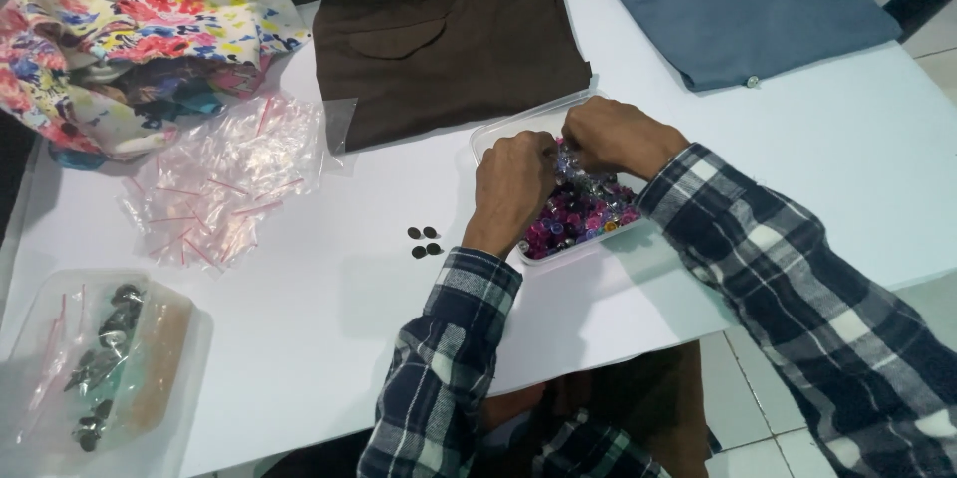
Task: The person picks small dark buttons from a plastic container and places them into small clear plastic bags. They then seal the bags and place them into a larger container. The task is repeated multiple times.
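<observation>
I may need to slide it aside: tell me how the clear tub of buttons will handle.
The tub looks thin-walled, so it would probably flex if gripped. Heaped with buttons, it is likely heavyish and might spill if tipped. On the smooth table it should slide easily.

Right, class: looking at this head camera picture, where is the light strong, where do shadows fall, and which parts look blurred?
Head view: the white table is brightly and evenly lit; soft shadows lie below the left hand and right hand and beside the clear tray of beads; the heap of small plastic bags shows glints; the bagged dark pieces at the lower left corner look soft and smeared.
</observation>
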